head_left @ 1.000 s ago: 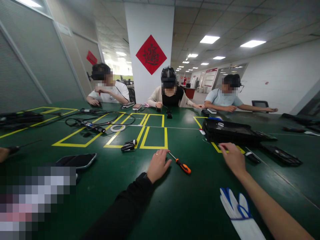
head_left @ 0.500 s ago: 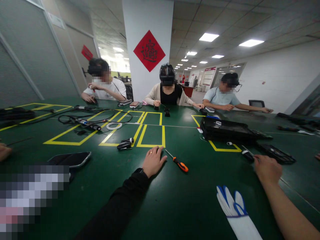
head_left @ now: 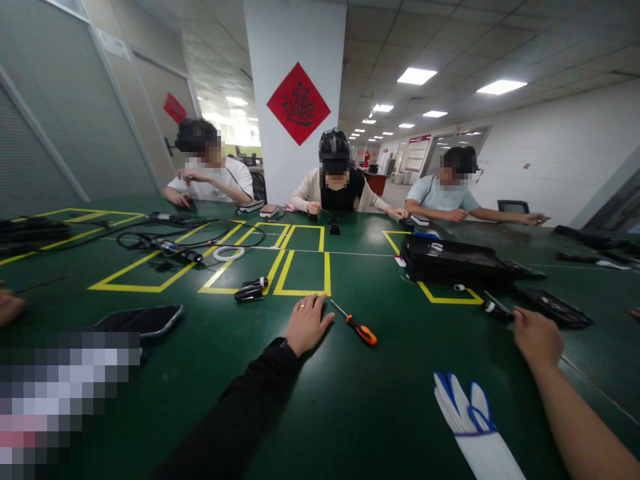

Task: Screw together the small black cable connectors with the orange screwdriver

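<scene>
My left hand [head_left: 309, 325] lies palm down on the green table, fingers spread and holding nothing; its sleeve is black and a ring shows on one finger. Just right of it is a screwdriver [head_left: 361, 329] with an orange and black handle, its tip near my thumb. A small black device [head_left: 251, 289] rests beyond my hand to the left. My right hand does not show. The bare forearm at the right, unlike my black sleeve, looks like another person's; that hand [head_left: 539, 337] is at a thin rod beside a black part [head_left: 496, 311].
White and blue glove [head_left: 473, 417] at the lower right. Black trays [head_left: 450, 259] stand right of centre; cables [head_left: 175, 248] and a white ring [head_left: 229, 253] lie left. A dark case [head_left: 143, 319] is at the near left. Several people sit around the table, one hand [head_left: 11, 305] at the left edge.
The other person's hand at the right has shifted slightly right, away from the black part. My left hand and the screwdriver have not moved.
</scene>
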`<state>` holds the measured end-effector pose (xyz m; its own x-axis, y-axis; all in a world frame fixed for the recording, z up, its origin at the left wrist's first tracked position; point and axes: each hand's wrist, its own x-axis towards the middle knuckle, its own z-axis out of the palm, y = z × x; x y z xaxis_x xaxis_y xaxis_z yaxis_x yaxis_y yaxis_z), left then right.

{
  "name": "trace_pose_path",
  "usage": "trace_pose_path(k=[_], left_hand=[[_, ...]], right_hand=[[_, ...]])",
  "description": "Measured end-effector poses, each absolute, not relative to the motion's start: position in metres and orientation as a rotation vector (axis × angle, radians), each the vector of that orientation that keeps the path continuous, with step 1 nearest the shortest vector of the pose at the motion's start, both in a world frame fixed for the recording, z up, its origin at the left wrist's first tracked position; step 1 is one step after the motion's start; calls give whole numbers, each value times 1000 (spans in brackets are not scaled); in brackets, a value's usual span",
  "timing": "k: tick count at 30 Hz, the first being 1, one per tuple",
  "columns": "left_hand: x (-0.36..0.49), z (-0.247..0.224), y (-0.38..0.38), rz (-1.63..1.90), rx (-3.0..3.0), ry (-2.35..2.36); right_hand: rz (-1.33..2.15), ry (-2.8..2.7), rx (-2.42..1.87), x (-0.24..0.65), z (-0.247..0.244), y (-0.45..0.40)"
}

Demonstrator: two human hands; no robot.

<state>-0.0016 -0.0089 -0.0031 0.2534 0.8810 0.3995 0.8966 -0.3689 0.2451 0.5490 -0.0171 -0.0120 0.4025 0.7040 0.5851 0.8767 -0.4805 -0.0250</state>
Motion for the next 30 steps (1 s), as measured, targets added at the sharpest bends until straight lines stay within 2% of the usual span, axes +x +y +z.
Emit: trace_pose_path(k=[6, 11, 25, 30], left_hand=[[-2, -1, -11, -737, -2470, -1757], [-1, 0, -11, -749, -2468, -1770], [-1, 1, -12, -749, -2477, -1760], [-2, 0, -12, -750, -2471, -1768]], right_hand=[[-307, -1401, -2331, 567, -14, -2], [-85, -1321, -2267, 573, -10, -2], [-24, -1284, -2263, 564, -7, -4], [-203, -1380, -2202, 565, -11, -1]])
